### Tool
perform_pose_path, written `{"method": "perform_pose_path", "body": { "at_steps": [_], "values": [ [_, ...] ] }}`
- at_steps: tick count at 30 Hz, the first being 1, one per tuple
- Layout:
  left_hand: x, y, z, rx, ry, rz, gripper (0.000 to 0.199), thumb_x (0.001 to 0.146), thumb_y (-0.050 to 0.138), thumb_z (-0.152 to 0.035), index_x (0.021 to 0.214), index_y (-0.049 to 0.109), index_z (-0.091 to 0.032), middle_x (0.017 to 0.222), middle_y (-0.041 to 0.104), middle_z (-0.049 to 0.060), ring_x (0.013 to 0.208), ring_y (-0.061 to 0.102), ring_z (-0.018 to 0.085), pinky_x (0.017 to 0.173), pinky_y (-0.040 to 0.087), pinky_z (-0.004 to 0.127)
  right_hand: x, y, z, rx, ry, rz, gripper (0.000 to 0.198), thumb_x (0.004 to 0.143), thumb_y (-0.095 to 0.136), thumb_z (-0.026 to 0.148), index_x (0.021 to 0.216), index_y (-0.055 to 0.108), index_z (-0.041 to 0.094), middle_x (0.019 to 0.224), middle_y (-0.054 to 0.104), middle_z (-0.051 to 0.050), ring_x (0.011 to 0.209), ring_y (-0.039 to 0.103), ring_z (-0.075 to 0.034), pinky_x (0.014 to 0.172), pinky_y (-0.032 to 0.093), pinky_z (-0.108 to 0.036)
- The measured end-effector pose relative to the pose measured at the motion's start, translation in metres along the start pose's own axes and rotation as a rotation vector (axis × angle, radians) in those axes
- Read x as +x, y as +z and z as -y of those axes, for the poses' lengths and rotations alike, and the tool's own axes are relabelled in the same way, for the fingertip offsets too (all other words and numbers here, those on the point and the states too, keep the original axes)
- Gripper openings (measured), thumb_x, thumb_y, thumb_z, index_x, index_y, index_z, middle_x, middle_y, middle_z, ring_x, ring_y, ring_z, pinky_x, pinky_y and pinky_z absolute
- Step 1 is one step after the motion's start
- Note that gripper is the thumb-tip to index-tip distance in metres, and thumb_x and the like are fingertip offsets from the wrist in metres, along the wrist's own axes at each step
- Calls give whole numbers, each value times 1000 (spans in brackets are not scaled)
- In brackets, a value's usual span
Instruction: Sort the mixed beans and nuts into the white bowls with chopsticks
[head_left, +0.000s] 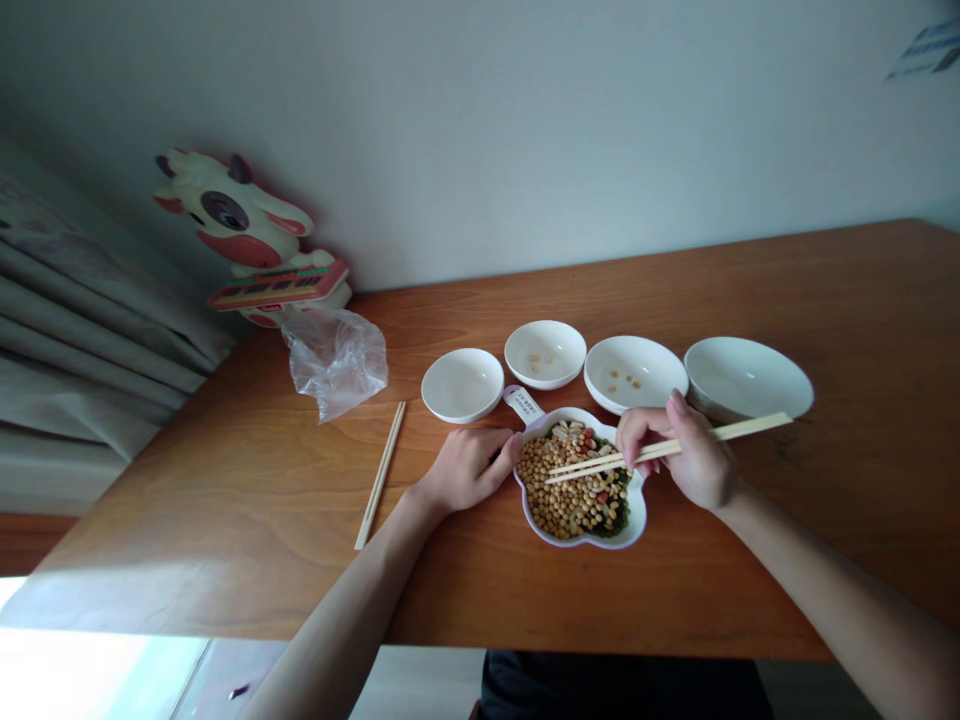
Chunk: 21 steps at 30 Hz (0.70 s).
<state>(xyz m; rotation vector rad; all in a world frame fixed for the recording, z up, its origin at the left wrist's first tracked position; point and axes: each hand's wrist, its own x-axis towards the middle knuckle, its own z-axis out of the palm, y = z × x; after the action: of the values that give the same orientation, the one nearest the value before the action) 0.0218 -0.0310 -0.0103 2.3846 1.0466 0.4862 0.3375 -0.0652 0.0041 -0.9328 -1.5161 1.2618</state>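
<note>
A white, lilac-rimmed scalloped bowl [640, 520] holds a mix of soybeans, peanuts and small green beans. My left hand [471, 466] has curled fingers and its thumb on the left rim of this bowl, steadying it. In my right hand [690, 455] is a pair of wooden chopsticks [752, 427], gripped along their length. Their tips lie over the soybeans [546, 500], and I see nothing pinched between them. Just behind stand a white bowl with a few yellow beans [636, 350] and another with a few pale pieces [545, 338].
Two more white bowls stand at the left end [463, 385] and right end [750, 380] of the row. A second pair of chopsticks [381, 475] lies left of my left arm. Behind it are a crumpled plastic bag [339, 362] and a cow toy with a keyboard [259, 240], against the wall.
</note>
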Motion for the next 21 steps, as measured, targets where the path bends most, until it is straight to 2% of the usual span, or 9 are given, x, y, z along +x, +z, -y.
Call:
{"method": "perform_pose_path", "body": {
  "at_steps": [17,21],
  "values": [
    [0,-1,-1,3,19,-3,52,118,33,-44,78,55,-19,74,63,2,65,50,14,65,36,30,4,-4,11,100,-54,-100,86,106,28,79,64,74,20,59,62,-7,48,53,-18,47,39,-32],
    [0,-1,0,3,9,-1,51,117,33,-44,79,56,-19,74,63,3,65,51,14,65,37,30,5,-4,13,90,-46,-63,88,104,24,83,65,73,20,59,61,-7,49,53,-19,49,40,-33]
  ]
}}
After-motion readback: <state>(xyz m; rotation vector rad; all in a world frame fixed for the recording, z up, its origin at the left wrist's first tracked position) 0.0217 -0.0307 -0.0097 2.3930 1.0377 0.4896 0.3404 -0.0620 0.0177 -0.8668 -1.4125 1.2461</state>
